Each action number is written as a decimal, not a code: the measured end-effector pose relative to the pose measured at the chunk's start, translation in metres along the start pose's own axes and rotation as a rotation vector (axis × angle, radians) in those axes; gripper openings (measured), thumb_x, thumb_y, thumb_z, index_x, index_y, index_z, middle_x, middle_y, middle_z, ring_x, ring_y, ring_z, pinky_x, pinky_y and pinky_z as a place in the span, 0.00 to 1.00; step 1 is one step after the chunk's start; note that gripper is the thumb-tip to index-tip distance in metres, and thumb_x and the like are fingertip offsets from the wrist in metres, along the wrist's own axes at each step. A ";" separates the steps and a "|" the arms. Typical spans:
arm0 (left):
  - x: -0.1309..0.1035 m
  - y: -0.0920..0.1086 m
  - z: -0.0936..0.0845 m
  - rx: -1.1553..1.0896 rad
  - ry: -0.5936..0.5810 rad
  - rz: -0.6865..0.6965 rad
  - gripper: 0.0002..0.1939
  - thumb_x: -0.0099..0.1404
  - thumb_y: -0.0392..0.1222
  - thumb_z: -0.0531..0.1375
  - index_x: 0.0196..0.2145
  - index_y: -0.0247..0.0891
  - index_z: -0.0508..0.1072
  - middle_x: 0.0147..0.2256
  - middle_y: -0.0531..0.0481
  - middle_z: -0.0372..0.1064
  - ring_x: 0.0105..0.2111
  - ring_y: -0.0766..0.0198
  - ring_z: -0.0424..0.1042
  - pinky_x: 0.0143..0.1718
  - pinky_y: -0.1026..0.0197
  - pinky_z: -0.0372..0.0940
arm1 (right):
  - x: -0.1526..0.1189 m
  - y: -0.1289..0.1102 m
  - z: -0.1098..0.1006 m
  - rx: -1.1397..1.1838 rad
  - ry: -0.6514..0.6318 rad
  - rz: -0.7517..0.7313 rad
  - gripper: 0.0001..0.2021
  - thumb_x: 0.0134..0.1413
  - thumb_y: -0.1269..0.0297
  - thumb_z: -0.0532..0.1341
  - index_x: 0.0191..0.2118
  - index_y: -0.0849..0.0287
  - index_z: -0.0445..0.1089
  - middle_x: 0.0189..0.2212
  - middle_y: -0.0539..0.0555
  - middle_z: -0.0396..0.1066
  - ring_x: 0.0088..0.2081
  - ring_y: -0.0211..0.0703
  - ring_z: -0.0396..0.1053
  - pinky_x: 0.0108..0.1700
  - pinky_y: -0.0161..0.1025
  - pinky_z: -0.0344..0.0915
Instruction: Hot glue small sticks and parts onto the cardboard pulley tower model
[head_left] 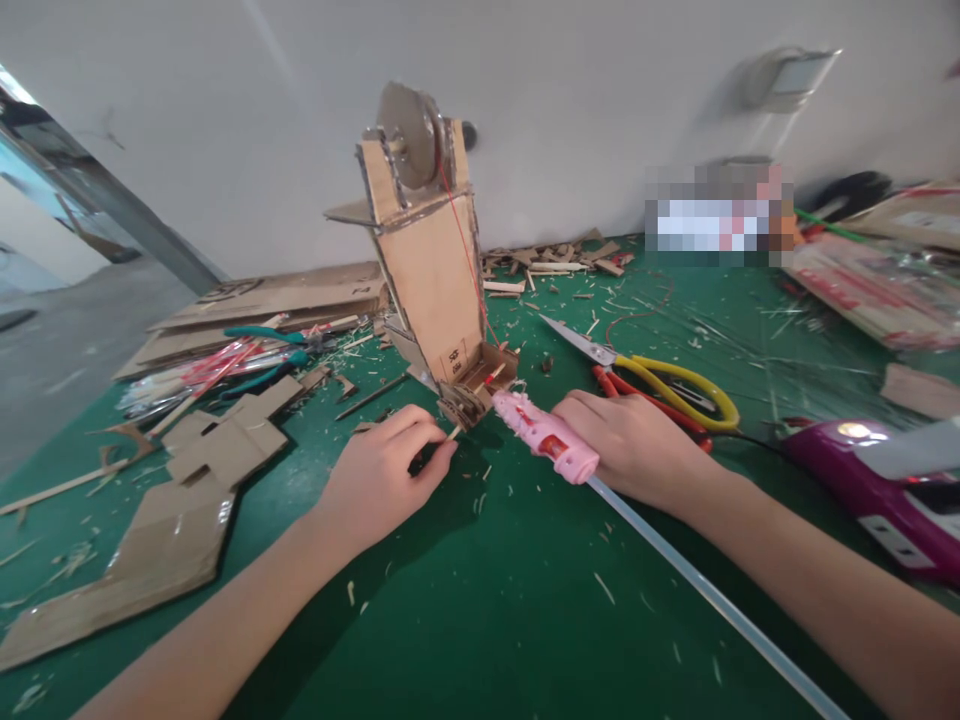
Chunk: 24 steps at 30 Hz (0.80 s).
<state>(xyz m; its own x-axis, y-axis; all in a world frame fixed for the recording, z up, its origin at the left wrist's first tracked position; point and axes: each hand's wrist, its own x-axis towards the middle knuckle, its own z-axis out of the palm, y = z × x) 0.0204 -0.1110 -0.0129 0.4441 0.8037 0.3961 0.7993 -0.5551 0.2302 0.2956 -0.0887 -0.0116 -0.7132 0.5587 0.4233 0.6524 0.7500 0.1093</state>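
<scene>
A tall cardboard model [435, 280] stands upright on the green table, with a round cardboard wheel [411, 135] at its top and a red string [469, 245] running down to a small box at its base. My left hand [397, 470] pinches a thin wooden stick [454, 433] that sticks out of the cardboard discs [463, 405] at the base. My right hand [622, 440] is wrapped round a pink glue gun [551, 440]. Its nozzle end points at the small box. A long clear glue stick [705, 590] trails from its back.
Yellow-handled scissors [652, 375] and red-handled pliers [611, 385] lie just beyond my right hand. A purple device [862, 480] sits at the right. Cut cardboard pieces [180, 520] and wrapped tools [247, 360] cover the left side. Scraps [555, 260] line the wall.
</scene>
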 end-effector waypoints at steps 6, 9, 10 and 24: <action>0.000 -0.001 0.000 0.009 0.002 0.004 0.10 0.66 0.42 0.54 0.29 0.37 0.69 0.32 0.52 0.67 0.28 0.70 0.66 0.28 0.65 0.60 | 0.002 -0.002 0.000 -0.020 0.002 -0.005 0.13 0.63 0.68 0.48 0.31 0.64 0.66 0.26 0.54 0.65 0.22 0.37 0.58 0.23 0.38 0.45; 0.000 -0.001 0.000 0.017 0.003 0.008 0.10 0.66 0.42 0.54 0.29 0.37 0.69 0.32 0.52 0.67 0.28 0.70 0.67 0.28 0.65 0.60 | 0.002 -0.002 0.000 -0.034 0.014 -0.014 0.13 0.63 0.68 0.48 0.31 0.64 0.66 0.25 0.54 0.65 0.22 0.37 0.58 0.23 0.38 0.45; 0.000 -0.001 0.000 0.020 0.001 0.009 0.10 0.66 0.42 0.54 0.28 0.37 0.69 0.32 0.52 0.67 0.28 0.70 0.67 0.28 0.65 0.60 | 0.002 -0.003 -0.001 -0.030 0.014 -0.009 0.13 0.63 0.68 0.49 0.32 0.64 0.66 0.25 0.54 0.65 0.22 0.37 0.58 0.23 0.38 0.46; -0.001 -0.003 -0.002 -0.002 0.031 0.014 0.09 0.66 0.41 0.54 0.29 0.37 0.69 0.33 0.52 0.68 0.29 0.71 0.66 0.28 0.67 0.58 | -0.010 0.002 -0.023 0.224 0.149 -0.134 0.07 0.61 0.67 0.51 0.39 0.61 0.64 0.30 0.56 0.72 0.27 0.39 0.68 0.26 0.37 0.59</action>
<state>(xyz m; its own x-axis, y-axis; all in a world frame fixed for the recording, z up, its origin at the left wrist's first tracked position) 0.0165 -0.1110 -0.0120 0.4423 0.7891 0.4263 0.7926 -0.5663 0.2259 0.3095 -0.1008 0.0052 -0.7329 0.4035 0.5477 0.4699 0.8825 -0.0213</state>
